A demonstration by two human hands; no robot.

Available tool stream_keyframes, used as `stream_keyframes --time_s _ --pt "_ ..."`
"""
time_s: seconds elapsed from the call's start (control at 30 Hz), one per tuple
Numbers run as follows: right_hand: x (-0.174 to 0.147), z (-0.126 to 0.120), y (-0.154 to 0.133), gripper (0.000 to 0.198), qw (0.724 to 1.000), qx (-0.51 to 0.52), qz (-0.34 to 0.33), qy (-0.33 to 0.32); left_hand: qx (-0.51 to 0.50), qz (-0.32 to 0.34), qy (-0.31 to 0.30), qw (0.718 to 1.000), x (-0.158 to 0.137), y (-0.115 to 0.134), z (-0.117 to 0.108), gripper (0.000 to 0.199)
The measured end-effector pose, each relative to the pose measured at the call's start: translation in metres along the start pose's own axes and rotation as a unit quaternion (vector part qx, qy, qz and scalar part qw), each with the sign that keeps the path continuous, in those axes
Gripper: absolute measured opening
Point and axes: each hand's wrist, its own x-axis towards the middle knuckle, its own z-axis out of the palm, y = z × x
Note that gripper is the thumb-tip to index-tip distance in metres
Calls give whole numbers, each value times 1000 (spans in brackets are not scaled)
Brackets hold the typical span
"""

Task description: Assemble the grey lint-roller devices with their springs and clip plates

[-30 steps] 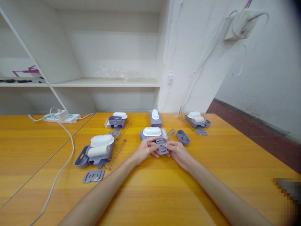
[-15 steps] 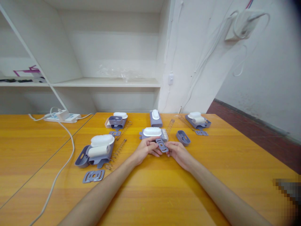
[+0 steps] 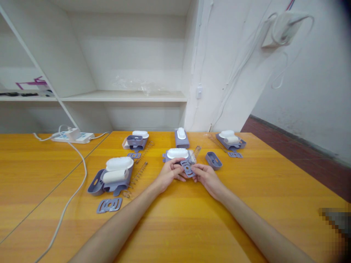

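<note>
So the slotted purple-grey plate [image 3: 187,168] is up in both hands, over the middle of the orange table [image 3: 197,226]. Left hand [image 3: 171,171] has its left side pinched between thumb and fingers; right hand [image 3: 205,174] is pinching the right edge. A coil spring [image 3: 196,151] sticks up right behind it, can't tell if they're actually joined. Just past the hands there's a white oval piece [image 3: 177,153], and a small purple cup [image 3: 213,160] sits near the right hand. Way off left: a white power strip [image 3: 85,138].
</note>
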Motion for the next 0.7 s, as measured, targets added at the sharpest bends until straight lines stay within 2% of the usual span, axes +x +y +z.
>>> stream_keyframes --time_s 0.2,0.33,0.53,0.7 --pt "-7 15 1 38 991 -111 -60 35 -19 16 42 999 -1 0 3 44" --pt "-9 21 5 54 987 -137 -67 45 -20 22 63 998 -1 -1 5 39" --pt "-6 20 9 52 983 -137 -84 87 -5 20 78 997 0 -2 5 35" --pt "-6 16 9 45 979 -159 -77 105 7 -2 52 999 0 -1 4 39"
